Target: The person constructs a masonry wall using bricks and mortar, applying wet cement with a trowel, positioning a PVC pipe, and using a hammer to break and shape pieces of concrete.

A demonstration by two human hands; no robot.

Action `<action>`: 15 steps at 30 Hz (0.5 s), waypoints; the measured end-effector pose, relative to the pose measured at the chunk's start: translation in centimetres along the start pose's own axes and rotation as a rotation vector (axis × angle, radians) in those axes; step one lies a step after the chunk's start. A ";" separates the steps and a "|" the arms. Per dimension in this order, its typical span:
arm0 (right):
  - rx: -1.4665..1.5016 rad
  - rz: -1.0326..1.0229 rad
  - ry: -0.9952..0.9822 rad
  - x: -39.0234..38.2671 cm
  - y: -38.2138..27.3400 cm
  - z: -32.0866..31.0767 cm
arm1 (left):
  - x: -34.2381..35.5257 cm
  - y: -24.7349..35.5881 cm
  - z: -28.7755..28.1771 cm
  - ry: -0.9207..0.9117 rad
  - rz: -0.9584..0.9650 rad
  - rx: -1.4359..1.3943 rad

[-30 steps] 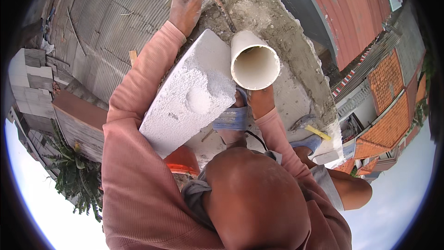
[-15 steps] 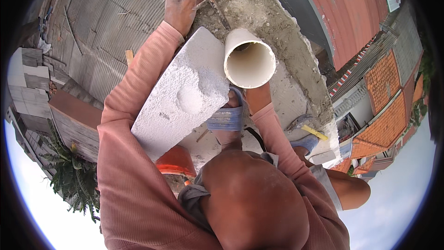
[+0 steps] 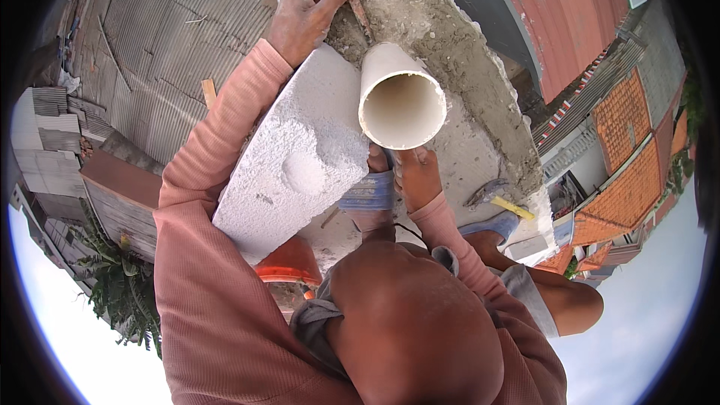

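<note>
A white plastic pipe (image 3: 386,64) stands with its open end toward me, beside a white lightweight block (image 3: 262,172) that has a shallow round hollow in its face. Beyond the block, my left hand (image 3: 309,11) is closed, thumb and fingertips at the upper end of a narrow rusty metal strip (image 3: 361,19). The strip's lower end is by the far side of the pipe. My right hand (image 3: 420,176) has its fingers curled at the pipe's near rim; what they hold, if anything, is hidden. Grey wet mortar (image 3: 450,52) covers the wall top around the pipe.
A hammer-like tool with a yellow handle (image 3: 514,208) lies at right near my sandalled foot. A red bucket (image 3: 289,261) stands below the block. Corrugated roofing (image 3: 165,30) lies far left, red roofing (image 3: 555,22) far right. The wall's rough edge drops off on the right.
My left hand has moved right and slightly nearer, and the rusty strip has tilted with it. My right hand has come out from behind the pipe. The pipe's mouth has shifted slightly nearer.
</note>
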State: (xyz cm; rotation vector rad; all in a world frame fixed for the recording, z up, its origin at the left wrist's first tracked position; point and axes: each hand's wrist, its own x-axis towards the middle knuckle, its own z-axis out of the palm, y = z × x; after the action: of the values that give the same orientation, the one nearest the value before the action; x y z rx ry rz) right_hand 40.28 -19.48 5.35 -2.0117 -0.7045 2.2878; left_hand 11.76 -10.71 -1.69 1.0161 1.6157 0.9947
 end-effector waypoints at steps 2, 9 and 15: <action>0.005 -0.161 0.060 2.6 0.6 0.5 | 1.6 1.8 -0.9 0.048 0.243 0.214; -0.089 -0.243 0.062 0.2 0.1 0.0 | 0.7 0.0 -0.5 0.062 0.087 0.038; -0.022 -0.223 0.170 2.6 0.7 1.0 | 1.0 -0.4 -0.2 0.027 -0.019 -0.037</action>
State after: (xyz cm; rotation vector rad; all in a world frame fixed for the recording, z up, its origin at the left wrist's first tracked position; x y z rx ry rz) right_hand 39.06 -19.63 2.79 -1.9915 -0.8918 1.9698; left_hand 11.31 -9.91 -2.29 0.9646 1.6197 1.0259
